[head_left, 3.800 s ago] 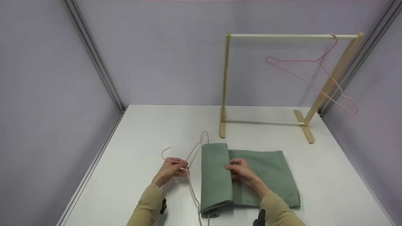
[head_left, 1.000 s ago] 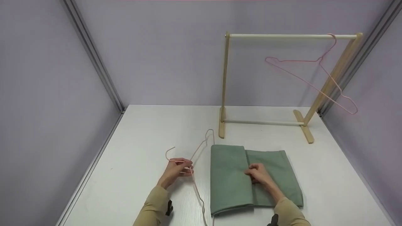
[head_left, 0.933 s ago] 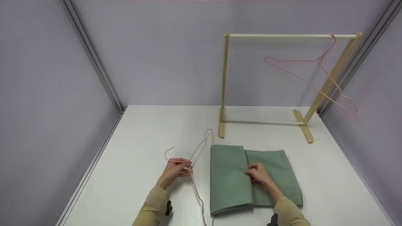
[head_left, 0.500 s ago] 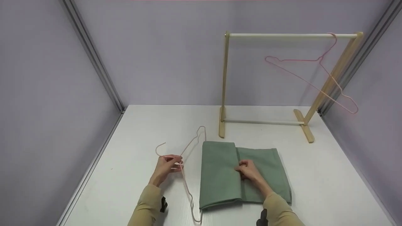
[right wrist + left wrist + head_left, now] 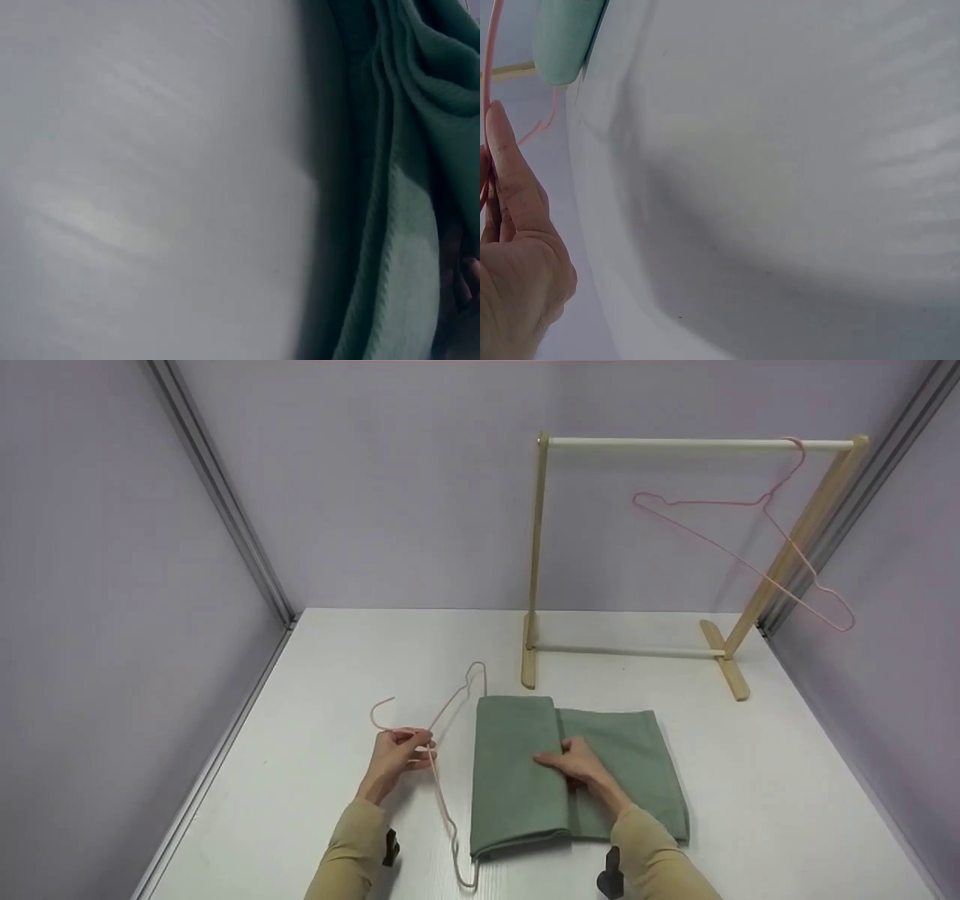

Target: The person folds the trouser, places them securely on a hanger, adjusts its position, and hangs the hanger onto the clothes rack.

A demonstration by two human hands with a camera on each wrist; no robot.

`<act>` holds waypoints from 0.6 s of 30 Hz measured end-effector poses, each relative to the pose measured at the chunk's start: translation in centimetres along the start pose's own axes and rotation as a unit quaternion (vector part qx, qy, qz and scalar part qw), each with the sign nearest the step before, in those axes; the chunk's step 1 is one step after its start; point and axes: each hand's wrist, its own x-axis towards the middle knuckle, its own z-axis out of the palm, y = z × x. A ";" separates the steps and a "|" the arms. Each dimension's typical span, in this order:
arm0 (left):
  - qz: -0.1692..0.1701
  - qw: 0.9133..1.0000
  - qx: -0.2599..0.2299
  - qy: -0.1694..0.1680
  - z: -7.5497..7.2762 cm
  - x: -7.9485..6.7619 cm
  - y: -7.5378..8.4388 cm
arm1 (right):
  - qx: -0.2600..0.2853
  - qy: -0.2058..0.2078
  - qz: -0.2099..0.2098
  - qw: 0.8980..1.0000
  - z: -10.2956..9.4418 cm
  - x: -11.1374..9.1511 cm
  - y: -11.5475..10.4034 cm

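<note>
My left hand pinches a pink wire hanger near the base of its hook. In the left wrist view, the thumb and fingers close on the pink wire. A green cloth is folded over the hanger's bottom bar, which it hides; its upper layer lies over a lower layer that extends to the right. At the right edge of that upper layer is my right hand, one finger on top and others tucked underneath. The right wrist view shows stacked folds of the cloth, with the fingers mostly in shadow.
Behind the cloth stands a wooden rack with a white rail and splayed feet. A second pink hanger hangs at the rail's right end. Pale walls enclose the white table at the back and sides.
The upper layer first spread wider to the right. Hanger and cloth then shifted left and slightly away from me. Since half a second ago, my right hand has moved left, farther onto the cloth.
</note>
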 end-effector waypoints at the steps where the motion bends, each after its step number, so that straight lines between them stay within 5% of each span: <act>1: -0.002 1.000 0.000 0.001 0.0 0.0 0.0 | 0.001 -0.002 -0.003 1.000 0.0 0.0 0.1; 5: -0.003 1.000 0.001 0.007 0.1 -0.1 -0.1 | 0.051 -0.036 -0.032 0.998 -0.4 0.4 0.6; 9: -0.002 1.000 -0.001 0.007 0.1 -0.1 0.0 | 0.147 -0.078 -0.049 0.985 -0.9 0.6 1.3; 18: -0.006 1.000 -0.015 -0.005 1.2 0.0 -0.3 | 0.235 -0.041 -0.032 0.971 -1.5 0.3 2.4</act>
